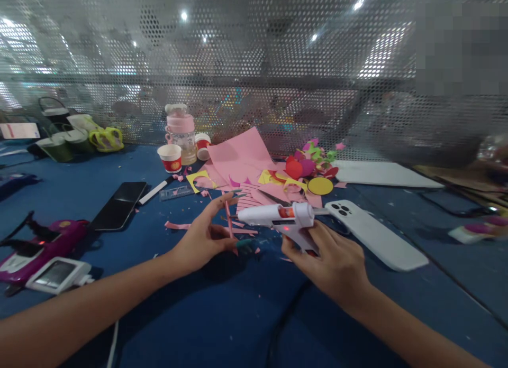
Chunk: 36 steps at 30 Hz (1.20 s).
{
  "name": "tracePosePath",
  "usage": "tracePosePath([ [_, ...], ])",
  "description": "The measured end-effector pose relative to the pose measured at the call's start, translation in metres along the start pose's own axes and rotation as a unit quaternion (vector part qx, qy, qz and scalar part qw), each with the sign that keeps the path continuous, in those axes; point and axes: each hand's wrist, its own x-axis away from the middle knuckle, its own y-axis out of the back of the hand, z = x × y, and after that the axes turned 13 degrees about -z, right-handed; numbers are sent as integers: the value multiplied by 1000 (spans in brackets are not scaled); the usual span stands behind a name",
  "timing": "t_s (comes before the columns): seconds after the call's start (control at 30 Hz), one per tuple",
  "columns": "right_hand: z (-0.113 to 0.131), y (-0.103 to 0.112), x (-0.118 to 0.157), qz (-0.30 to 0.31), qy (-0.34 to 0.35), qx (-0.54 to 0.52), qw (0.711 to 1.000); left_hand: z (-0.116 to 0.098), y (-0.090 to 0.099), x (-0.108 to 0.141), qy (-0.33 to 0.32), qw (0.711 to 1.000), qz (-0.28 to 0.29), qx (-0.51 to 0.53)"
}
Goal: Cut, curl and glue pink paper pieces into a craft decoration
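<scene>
My right hand [331, 257] is wrapped round the grip of a white hot glue gun [273, 214], which points left and shows a small red light. The gun's nozzle is close to a thin pink paper strip [229, 220]; whether they touch I cannot tell. My left hand [206, 233] holds that strip upright between its thumb and fingers. More pink paper strips [178, 226] lie on the blue table [178, 325] behind the left hand. A pink sheet with dark ruled lines [249, 194] lies beyond the gun, with scissors [273, 198] partly hidden by it.
Pink paper sheets [240, 154] and coloured cut-outs [305, 164] lie at the back. A red-and-white paper cup [170, 159] stands beside a pink-lidded bottle [180, 132]. A black phone [119, 207] lies left, a white phone [373, 233] right. A dark cable [283, 325] runs toward me.
</scene>
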Motion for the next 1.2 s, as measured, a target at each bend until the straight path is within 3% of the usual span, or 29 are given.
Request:
tracePosePath([
  [0.27,0,0,-3,2,2,-11,1000,0,0,1,-16,999,-31,-29],
  [0.77,0,3,-3,1,11,7,1000,4,2,0,-37,999,-38,-6],
  [0.97,1,-2,-3,-1,-131,57,990,2,2,0,-36,997,-53,-35],
  [1.1,-3,-5,-8,91,-261,23,961,1,4,-1,-41,997,-58,-16],
  [1.2,-5,-6,-11,151,-320,7,935,-2,6,-2,-51,995,-84,11],
])
